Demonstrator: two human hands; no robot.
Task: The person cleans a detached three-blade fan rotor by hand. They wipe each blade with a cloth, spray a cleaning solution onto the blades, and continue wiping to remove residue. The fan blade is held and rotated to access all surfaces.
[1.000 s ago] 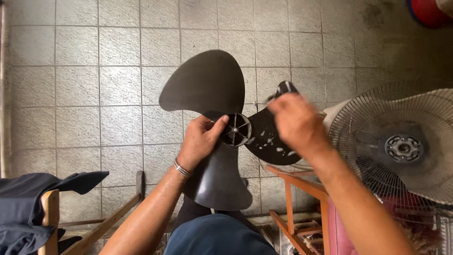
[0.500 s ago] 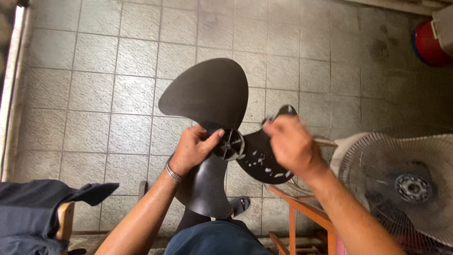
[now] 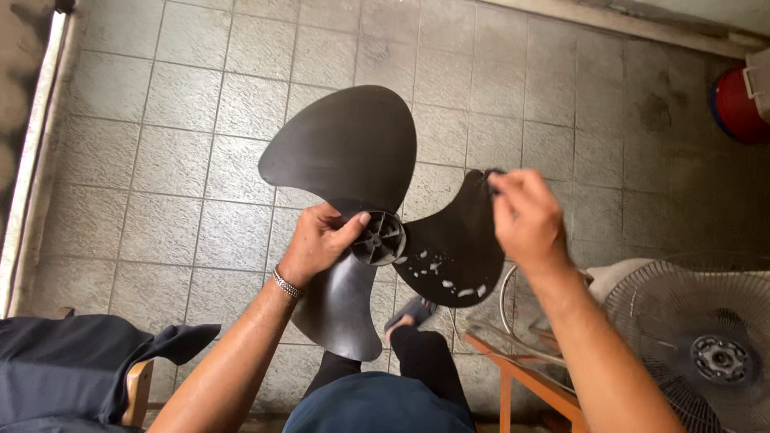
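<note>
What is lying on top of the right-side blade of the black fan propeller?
White flecks lie scattered on the right-side blade near the hub. The right hand covers the blade's outer edge, so anything there is hidden.

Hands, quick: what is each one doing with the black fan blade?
Left hand: closed on the fan blade at its hub.
Right hand: closed, pinching something small and dark at the tip of the right-side blade; what it is cannot be told.
</note>
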